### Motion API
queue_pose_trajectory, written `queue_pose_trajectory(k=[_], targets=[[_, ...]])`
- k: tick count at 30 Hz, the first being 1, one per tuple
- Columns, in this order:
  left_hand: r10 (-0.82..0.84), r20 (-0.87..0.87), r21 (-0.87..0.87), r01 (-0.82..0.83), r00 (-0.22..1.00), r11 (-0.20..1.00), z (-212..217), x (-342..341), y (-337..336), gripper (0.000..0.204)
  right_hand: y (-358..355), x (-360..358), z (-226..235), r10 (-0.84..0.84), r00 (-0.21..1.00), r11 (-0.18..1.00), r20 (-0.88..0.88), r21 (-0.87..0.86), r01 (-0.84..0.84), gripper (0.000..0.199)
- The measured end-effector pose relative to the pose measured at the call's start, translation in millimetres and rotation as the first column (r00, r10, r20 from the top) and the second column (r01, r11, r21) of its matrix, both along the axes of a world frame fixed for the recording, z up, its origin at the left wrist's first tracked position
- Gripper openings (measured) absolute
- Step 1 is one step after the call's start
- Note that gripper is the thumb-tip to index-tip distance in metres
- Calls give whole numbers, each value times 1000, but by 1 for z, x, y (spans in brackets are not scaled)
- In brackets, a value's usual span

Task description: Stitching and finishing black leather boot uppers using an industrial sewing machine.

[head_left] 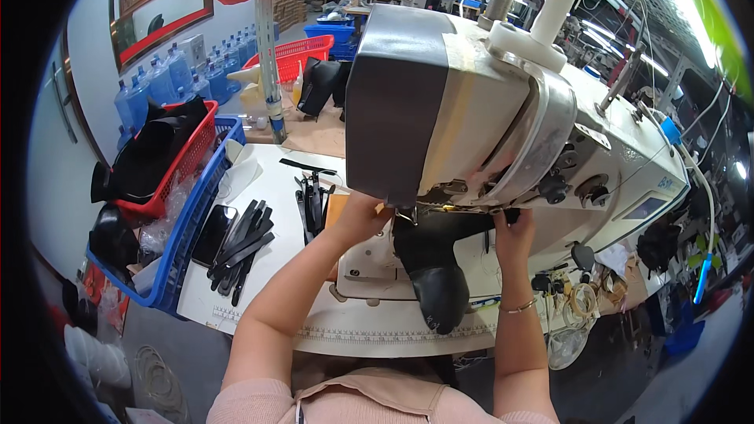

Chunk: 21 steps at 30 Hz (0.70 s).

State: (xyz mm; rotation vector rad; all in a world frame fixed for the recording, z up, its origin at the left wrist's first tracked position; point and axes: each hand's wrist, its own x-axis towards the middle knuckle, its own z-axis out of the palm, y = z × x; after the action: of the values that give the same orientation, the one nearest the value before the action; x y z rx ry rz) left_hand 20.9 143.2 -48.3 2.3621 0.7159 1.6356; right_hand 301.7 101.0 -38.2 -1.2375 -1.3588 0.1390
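Note:
A black leather boot upper (440, 290) lies under the sewing machine head (463, 110), its rounded toe pointing toward me and hanging over the table's front edge. My right hand (514, 232) pinches the right end of its shaft, close beneath the machine arm. My left hand (363, 218) is closed just left of the presser foot (408, 216), near the upper's left edge. The machine head covers its fingertips, so what they grip cannot be made out. The upper's far part is hidden behind the machine too.
Black strips (242, 247) and a phone (214, 234) lie on the table's left. Beyond them stand a blue crate (177, 267) and a red basket (184, 161) holding black pieces. A metal post (269, 55) rises behind. Tape rolls (580, 302) and small tools sit at right.

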Motion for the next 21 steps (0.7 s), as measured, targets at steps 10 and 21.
queue_pose_trajectory(k=[10, 21], targets=[[189, -158, 487, -89, 969, 869, 24, -6, -38, 22, -102, -78, 50, 290, 797, 952, 529, -72, -298, 56], [175, -197, 366, -93, 965, 926, 24, -4, -49, 23, -60, -65, 42, 146, 735, 966, 662, 63, -249, 53]])
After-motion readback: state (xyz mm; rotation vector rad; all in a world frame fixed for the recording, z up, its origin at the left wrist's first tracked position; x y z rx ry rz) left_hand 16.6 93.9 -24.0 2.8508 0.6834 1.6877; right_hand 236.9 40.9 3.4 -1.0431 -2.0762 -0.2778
